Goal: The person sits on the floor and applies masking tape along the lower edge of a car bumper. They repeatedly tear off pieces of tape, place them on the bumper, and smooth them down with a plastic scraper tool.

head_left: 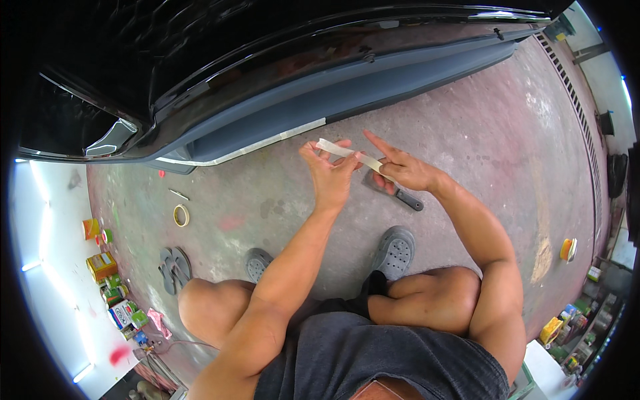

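Note:
My left hand (pixel 331 175) pinches a short strip of masking tape (pixel 341 151) between thumb and fingers, below the car's lower edge. The strip runs over to my right hand (pixel 408 172), whose fingers are closed on its other end while the index finger points out. Masking tape (pixel 267 141) covers the left part of the lower edge of the grey sill trim (pixel 267 120) on a black car (pixel 220 67). A scraper-like tool with a dark handle (pixel 409 199) lies on the floor under my right hand, its front end partly hidden by the fingers.
A tape roll (pixel 176 215) and a thin pen-like tool (pixel 179 195) lie on the concrete floor (pixel 480 160) at left. Flip-flops (pixel 175 269) rest nearby. Several cans (pixel 120 313) line the left wall; a yellow container (pixel 568 250) stands at right.

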`<state>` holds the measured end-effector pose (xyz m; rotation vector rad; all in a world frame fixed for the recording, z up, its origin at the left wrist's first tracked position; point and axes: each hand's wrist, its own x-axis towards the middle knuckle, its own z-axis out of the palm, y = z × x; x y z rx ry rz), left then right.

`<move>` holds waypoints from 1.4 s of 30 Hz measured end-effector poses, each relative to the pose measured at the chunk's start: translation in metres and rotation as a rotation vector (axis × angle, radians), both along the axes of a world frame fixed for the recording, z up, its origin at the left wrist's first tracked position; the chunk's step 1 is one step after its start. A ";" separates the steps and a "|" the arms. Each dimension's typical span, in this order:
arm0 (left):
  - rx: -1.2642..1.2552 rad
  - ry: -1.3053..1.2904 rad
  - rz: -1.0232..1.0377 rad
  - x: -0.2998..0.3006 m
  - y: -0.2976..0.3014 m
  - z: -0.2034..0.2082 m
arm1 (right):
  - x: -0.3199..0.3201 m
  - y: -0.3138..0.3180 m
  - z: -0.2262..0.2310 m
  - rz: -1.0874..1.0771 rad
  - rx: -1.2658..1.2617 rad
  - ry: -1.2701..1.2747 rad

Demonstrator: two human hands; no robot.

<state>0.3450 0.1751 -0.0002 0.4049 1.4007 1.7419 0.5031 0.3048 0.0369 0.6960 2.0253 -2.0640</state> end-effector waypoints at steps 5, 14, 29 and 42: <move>0.031 0.068 0.050 0.001 0.001 0.005 | -0.003 -0.002 0.007 0.004 0.034 -0.015; 0.169 0.244 0.001 0.004 0.001 0.009 | -0.010 -0.011 0.009 -0.084 0.102 0.072; -0.241 0.187 0.345 -0.034 -0.035 -0.056 | -0.011 -0.069 -0.033 -0.006 0.768 -0.024; 0.193 -0.314 0.177 0.006 -0.019 -0.001 | 0.002 -0.029 -0.040 -0.758 -0.668 0.243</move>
